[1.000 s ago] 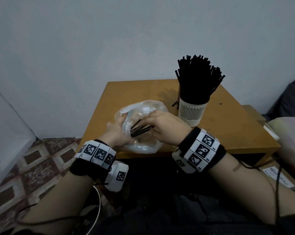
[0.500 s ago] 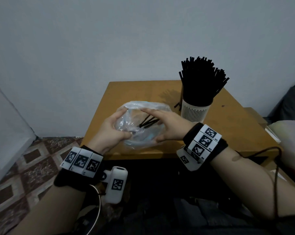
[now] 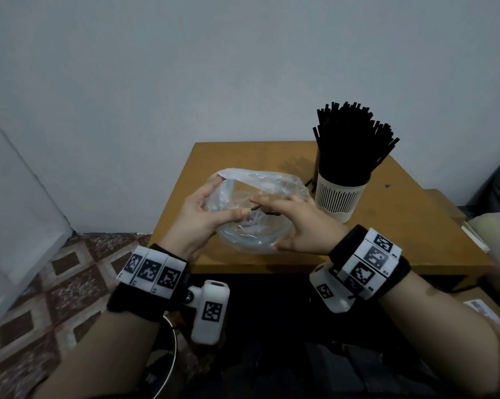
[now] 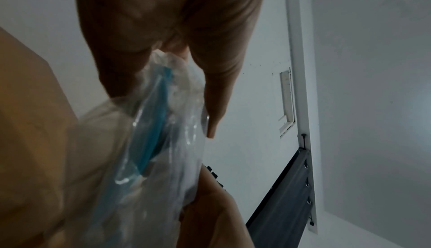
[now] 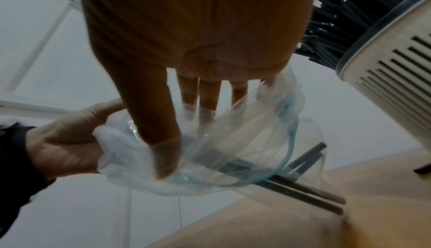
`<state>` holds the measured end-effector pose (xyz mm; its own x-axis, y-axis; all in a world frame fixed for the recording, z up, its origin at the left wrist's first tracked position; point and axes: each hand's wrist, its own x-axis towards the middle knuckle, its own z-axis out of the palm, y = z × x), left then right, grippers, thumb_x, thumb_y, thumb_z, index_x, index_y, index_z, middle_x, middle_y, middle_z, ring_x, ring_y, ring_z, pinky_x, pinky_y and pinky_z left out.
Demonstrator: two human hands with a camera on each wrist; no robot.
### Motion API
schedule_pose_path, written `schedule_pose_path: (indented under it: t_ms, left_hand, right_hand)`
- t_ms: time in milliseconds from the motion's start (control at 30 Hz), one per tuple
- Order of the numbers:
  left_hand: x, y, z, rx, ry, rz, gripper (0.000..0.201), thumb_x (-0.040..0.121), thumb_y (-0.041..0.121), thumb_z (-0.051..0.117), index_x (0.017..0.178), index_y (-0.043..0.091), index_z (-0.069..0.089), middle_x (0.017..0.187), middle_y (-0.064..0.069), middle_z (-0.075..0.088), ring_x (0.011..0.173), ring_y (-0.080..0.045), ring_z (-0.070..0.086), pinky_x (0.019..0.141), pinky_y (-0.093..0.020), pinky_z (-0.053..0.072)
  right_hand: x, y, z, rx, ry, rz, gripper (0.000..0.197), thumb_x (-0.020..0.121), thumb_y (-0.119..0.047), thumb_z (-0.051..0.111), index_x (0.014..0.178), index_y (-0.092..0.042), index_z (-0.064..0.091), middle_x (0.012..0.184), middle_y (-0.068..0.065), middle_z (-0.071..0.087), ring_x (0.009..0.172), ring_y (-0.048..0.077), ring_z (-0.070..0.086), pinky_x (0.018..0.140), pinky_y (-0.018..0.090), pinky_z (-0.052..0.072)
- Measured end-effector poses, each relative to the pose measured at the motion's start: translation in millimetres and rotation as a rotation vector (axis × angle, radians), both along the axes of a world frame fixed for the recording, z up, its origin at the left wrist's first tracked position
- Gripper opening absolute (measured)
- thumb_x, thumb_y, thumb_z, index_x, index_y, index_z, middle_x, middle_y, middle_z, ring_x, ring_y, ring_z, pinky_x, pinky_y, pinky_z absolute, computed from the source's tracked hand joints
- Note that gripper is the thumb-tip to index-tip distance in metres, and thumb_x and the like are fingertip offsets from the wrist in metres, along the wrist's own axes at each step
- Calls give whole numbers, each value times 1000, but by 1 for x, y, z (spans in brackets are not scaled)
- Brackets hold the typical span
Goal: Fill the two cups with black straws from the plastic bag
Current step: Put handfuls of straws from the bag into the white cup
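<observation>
A: What does the head view show?

B: Both hands hold the clear plastic bag above the near edge of the wooden counter. The left hand has its grip closed on the bag's left side, thumb pressed against the plastic. The right hand reaches across the bag's mouth and holds its right side. A few black straws show as dark slivers inside, by the right fingers. Just right of the bag stands a cream slotted cup, packed with upright black straws. I see only that one cup.

A: And the left wrist view?

B: The left fingers and thumb pinch crumpled plastic with a blue strip running through it.

A: The right wrist view?

B: The right thumb pushes into the bag while the fingers lie behind the film, so that grip is on the bag. The loose straws lie low in the bag, over the counter. The cup's slotted wall is close on the right.
</observation>
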<state>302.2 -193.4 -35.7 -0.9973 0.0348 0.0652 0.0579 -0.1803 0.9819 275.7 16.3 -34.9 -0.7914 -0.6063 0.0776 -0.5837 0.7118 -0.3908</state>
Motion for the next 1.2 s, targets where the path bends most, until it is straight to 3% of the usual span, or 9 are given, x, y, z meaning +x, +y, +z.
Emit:
schedule_pose_path:
  t_ms: [100,200,300,433,733,833,933,1067,1200]
  left_hand:
    - [2,6,5,-46,-14,20,100,52,8,82,144,16,43,114,42,46,96,-3,66,81,-39,58]
    - [2,8,2,-90,-6,-6,91,65,-4,79,144,17,40,81,49,58,85,3,66,80,-38,58]
    - [2,5,2,-150,25,-19,93,54,10,90,137,19,50,102,34,65,103,-2,64,92,-43,54]
    - [3,-1,3,-302,149,-30,86,48,25,94,127,16,60,127,-1,63,120,-18,59,99,-33,49]
    - [10,2,11,-270,308,-101,63,67,-8,76,123,16,60,116,12,66,113,6,57,86,-13,48]
    - [5,1,8,-115,273,-61,62,68,-3,79,125,17,61,117,7,68,114,-9,61,87,-26,54]
    - [1,2,3,39,214,-49,62,68,3,80,124,21,61,133,-12,58,118,-28,59,85,-35,56]
    - [-2,5,0,178,158,-86,62,72,-6,66,130,14,53,118,-8,66,101,-22,67,76,-31,59]
    - [-1,8,1,186,133,-107,64,72,-18,56,126,17,55,111,-7,70,98,-19,69,73,-31,59]
  right_hand:
    - [2,1,-1,-75,-20,3,80,75,-21,67,141,-45,29,130,-18,48,118,2,28,99,33,11]
    - [5,1,0,-179,-29,-11,63,70,-28,50,132,-38,44,123,-24,47,117,-3,32,104,36,14]
    - [5,-1,-3,-282,-61,-6,54,73,-32,39,126,-37,49,121,-24,53,121,-1,43,109,49,24]
    - [4,1,0,-372,-75,-22,57,89,-9,45,140,-31,34,133,-7,53,120,2,49,107,35,38]
    - [-3,-2,6,-374,37,-140,54,94,-13,48,141,-35,31,120,-15,51,68,-17,57,68,5,45]
    - [-2,-2,7,-321,81,-78,60,88,-10,60,141,-24,35,115,-18,43,70,-25,50,65,-3,36]
    - [-1,-1,3,-280,105,-85,55,80,-15,69,127,-24,42,118,-10,58,66,-18,50,69,9,37]
    - [-4,-3,-4,-183,216,-75,55,80,-16,65,129,-31,46,129,-14,57,97,-12,53,93,41,46]
    - [-3,-4,-4,-91,240,-64,70,79,1,54,138,-34,40,132,-11,56,118,12,55,96,44,46]
